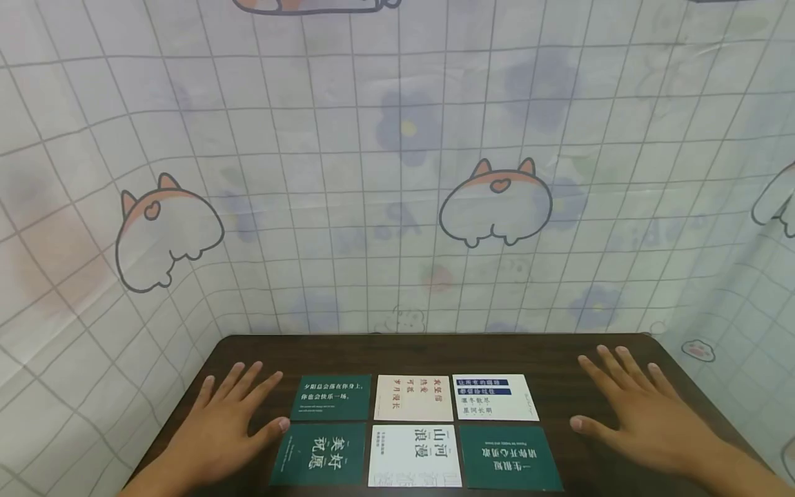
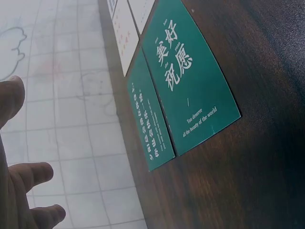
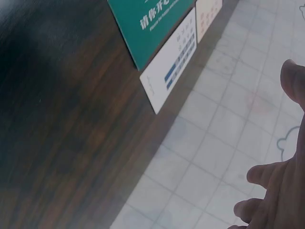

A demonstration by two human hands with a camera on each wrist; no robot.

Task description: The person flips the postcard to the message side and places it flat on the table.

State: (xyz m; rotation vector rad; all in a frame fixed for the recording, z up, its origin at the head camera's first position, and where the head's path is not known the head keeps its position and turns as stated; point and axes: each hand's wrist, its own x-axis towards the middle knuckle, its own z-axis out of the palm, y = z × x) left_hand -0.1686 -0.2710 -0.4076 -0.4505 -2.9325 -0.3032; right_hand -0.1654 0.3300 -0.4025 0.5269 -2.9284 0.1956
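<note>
Several printed cards lie in two rows of three on the dark wooden table. The back row holds a green card (image 1: 331,398), a cream card with red characters (image 1: 413,398) and a white card with blue bands (image 1: 495,397). In front lie another green card (image 1: 319,455), a white card with grey characters (image 1: 415,457) and a third green card (image 1: 511,458). My left hand (image 1: 220,428) is spread at the left, its thumb tip overlapping the front-left green card in the head view. To the right of the cards, my right hand (image 1: 642,421) is spread too, holding nothing.
The brown table (image 1: 404,353) has rounded far corners. Behind it and along both sides hangs a white gridded cloth (image 1: 348,207) with cartoon animals and pale flowers, meeting the table's back edge.
</note>
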